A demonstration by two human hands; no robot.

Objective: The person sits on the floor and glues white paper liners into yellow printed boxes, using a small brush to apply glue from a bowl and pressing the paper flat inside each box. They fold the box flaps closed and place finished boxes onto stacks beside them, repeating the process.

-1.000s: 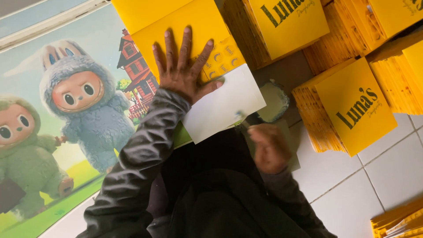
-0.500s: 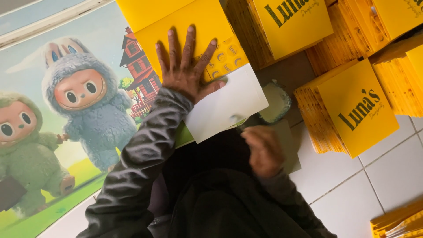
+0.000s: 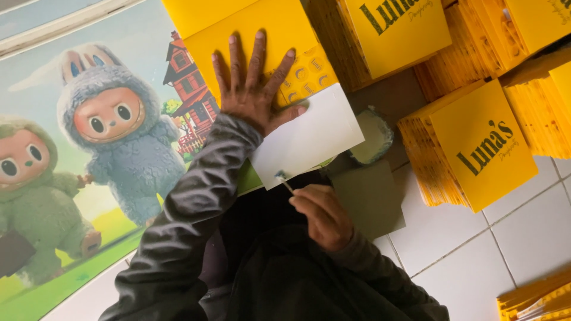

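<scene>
Your left hand (image 3: 256, 89) lies flat with its fingers spread on the yellow folder (image 3: 262, 35), and its thumb rests on the white flap (image 3: 306, 137). Your right hand (image 3: 321, 217) is curled shut around a small brush (image 3: 283, 180). The brush tip touches the flap's near corner. From your right hand, the flap lies at about 12 o'clock. Its long side runs from 8 o'clock up to 2 o'clock. The glue pot (image 3: 372, 137) sits just beside the flap, at 3 o'clock.
</scene>
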